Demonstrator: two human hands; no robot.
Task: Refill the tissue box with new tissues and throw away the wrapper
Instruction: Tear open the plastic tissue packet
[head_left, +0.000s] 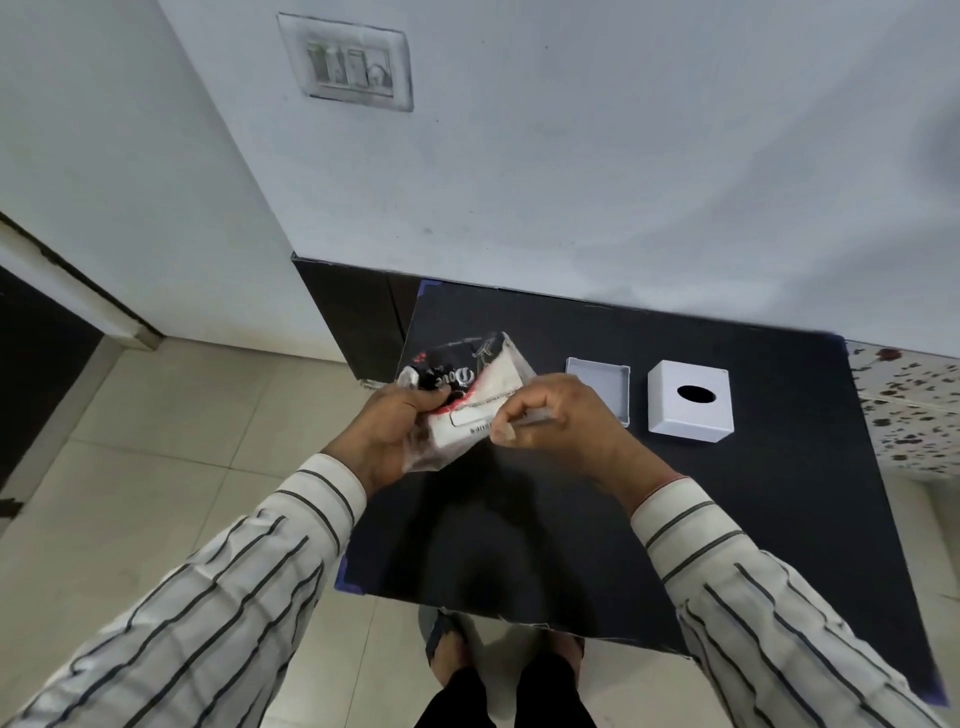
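Observation:
I hold a pack of tissues (470, 400) in a clear wrapper with black and red print above the left part of the black table (519, 545). My left hand (395, 431) grips the pack's left end. My right hand (556, 415) pinches the wrapper at its right edge. The white tissue box cover (691, 402), with an oval slot on top, stands on the table to the right. Its shallow white base tray (597, 376) lies between the cover and my right hand, partly hidden by that hand.
The table stands against a white wall with a switch plate (353, 65). Beige floor tiles (156, 467) lie to the left. A speckled counter (909, 405) adjoins the table on the right. My feet (498, 665) are below the table's near edge.

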